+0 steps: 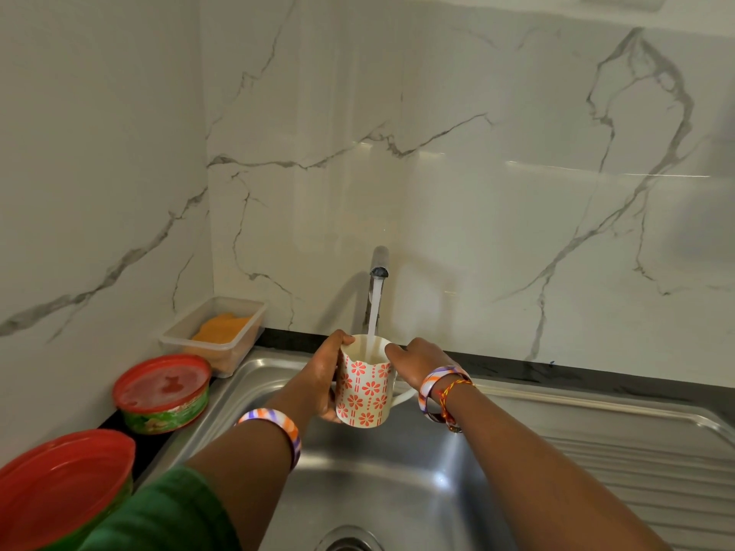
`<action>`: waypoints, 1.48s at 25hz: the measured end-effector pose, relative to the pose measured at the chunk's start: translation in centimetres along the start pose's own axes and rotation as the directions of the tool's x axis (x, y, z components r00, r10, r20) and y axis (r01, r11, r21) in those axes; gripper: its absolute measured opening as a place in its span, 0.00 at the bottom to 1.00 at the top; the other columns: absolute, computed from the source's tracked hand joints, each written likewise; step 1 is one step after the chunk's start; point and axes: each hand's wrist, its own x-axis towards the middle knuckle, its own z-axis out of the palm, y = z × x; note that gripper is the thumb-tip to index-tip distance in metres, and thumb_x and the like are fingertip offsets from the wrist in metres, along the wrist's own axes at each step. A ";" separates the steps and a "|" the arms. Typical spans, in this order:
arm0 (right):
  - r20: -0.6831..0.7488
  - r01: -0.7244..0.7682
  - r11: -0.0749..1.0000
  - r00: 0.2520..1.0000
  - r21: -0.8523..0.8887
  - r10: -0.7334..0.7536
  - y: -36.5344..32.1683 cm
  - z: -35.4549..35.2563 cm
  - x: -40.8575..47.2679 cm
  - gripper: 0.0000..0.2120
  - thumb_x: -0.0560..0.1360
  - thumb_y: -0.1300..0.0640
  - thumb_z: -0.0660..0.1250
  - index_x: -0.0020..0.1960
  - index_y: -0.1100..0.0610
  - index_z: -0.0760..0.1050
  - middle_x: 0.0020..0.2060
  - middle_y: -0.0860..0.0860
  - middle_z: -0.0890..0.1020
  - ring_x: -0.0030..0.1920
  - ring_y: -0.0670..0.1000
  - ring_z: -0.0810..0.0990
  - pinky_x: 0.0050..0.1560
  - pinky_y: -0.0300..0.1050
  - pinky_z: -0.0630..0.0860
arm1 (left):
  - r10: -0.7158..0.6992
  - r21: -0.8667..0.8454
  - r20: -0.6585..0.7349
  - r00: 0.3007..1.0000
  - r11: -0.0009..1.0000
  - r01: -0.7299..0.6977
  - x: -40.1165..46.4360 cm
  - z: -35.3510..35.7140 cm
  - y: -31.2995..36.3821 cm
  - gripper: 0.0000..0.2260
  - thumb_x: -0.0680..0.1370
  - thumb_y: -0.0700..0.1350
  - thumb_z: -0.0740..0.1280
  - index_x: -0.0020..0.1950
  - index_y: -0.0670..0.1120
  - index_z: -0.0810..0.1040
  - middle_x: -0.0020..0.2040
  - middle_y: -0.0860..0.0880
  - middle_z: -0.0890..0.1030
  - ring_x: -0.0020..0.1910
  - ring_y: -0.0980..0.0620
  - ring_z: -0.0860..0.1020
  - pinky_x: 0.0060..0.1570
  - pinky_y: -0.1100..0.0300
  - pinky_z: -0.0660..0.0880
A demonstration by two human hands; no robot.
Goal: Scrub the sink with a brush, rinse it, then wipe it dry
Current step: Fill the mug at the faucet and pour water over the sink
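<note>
Green sleeve [159, 515] nearest, at seven o'clock. Left hand [318, 375] wrapped round mug [364, 387], right hand [413, 361] pinching rim, over sink [382, 483] under tap [379, 272] at twelve. Overfilling risks splashing; wet grip, slipping.

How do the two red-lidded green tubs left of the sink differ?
The far red-lidded green tub shows whole, its lid level; the near red-lidded green tub is cut off by the frame, partly hidden by the green sleeve, and looks tilted. Both sit on the dark counter.

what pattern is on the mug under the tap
White mug with red flower and dash pattern, seen in the head view.
</note>
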 end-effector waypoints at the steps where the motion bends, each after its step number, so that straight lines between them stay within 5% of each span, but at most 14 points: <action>1: -0.003 0.004 1.000 1.000 -0.006 -0.004 0.0 0.0 0.0 0.20 0.79 0.44 0.53 0.38 0.56 0.71 0.31 0.49 0.73 0.35 0.47 0.71 0.43 0.43 0.70 | 0.006 0.000 0.000 1.000 1.000 -0.006 0.0 0.1 0.1 0.27 0.73 0.62 0.58 0.62 0.43 0.70 0.55 0.39 0.76 0.53 0.38 0.74 0.54 0.44 0.71; 5: -0.011 0.007 1.000 1.000 0.003 -0.007 0.1 -0.1 -0.1 0.21 0.79 0.44 0.52 0.33 0.54 0.67 0.31 0.50 0.73 0.35 0.47 0.71 0.42 0.42 0.70 | 0.018 -0.008 -0.006 1.000 1.000 -0.018 0.2 0.2 0.2 0.25 0.73 0.60 0.58 0.60 0.43 0.70 0.53 0.39 0.75 0.51 0.38 0.73 0.54 0.43 0.71; 13: -0.012 -0.016 1.000 1.000 0.002 0.016 0.1 0.6 0.0 0.19 0.79 0.43 0.52 0.43 0.56 0.71 0.37 0.51 0.76 0.39 0.49 0.73 0.44 0.42 0.70 | 0.015 0.005 0.006 1.000 1.000 -0.015 0.9 0.0 -0.3 0.27 0.73 0.62 0.57 0.63 0.44 0.71 0.56 0.39 0.76 0.55 0.38 0.74 0.57 0.42 0.71; 20: 0.022 -0.092 0.980 0.996 0.174 0.090 -0.2 1.0 -0.2 0.20 0.78 0.43 0.55 0.33 0.53 0.67 0.31 0.49 0.72 0.35 0.47 0.70 0.42 0.42 0.68 | 0.032 0.018 -0.004 0.999 0.999 -0.032 0.5 0.2 -0.2 0.26 0.75 0.61 0.55 0.59 0.43 0.72 0.53 0.39 0.77 0.51 0.39 0.75 0.50 0.46 0.71; 27: 0.122 -0.248 0.821 0.969 0.514 0.217 -0.2 1.1 -1.2 0.10 0.74 0.48 0.64 0.45 0.55 0.73 0.36 0.48 0.75 0.39 0.46 0.71 0.46 0.44 0.68 | 0.080 0.014 -0.011 0.997 0.997 -0.080 0.7 0.4 -0.5 0.24 0.76 0.61 0.55 0.60 0.44 0.72 0.51 0.40 0.77 0.51 0.41 0.75 0.53 0.47 0.71; 33: 0.086 -0.279 0.677 0.949 0.681 0.304 -0.1 1.4 -1.6 0.10 0.75 0.47 0.64 0.43 0.54 0.73 0.36 0.48 0.75 0.38 0.47 0.71 0.47 0.46 0.66 | 0.034 -0.126 0.017 0.999 0.992 -0.032 2.7 -0.9 -0.7 0.31 0.76 0.66 0.53 0.63 0.41 0.70 0.58 0.37 0.76 0.55 0.38 0.75 0.53 0.44 0.69; 37: 0.107 -0.270 0.571 0.947 0.775 0.303 0.8 1.4 -2.1 0.10 0.76 0.49 0.63 0.48 0.57 0.74 0.40 0.50 0.76 0.38 0.45 0.71 0.36 0.39 0.64 | -0.023 -0.113 0.006 1.000 0.993 0.024 5.1 -1.6 0.6 0.31 0.77 0.61 0.58 0.64 0.34 0.69 0.56 0.35 0.77 0.53 0.39 0.76 0.53 0.47 0.71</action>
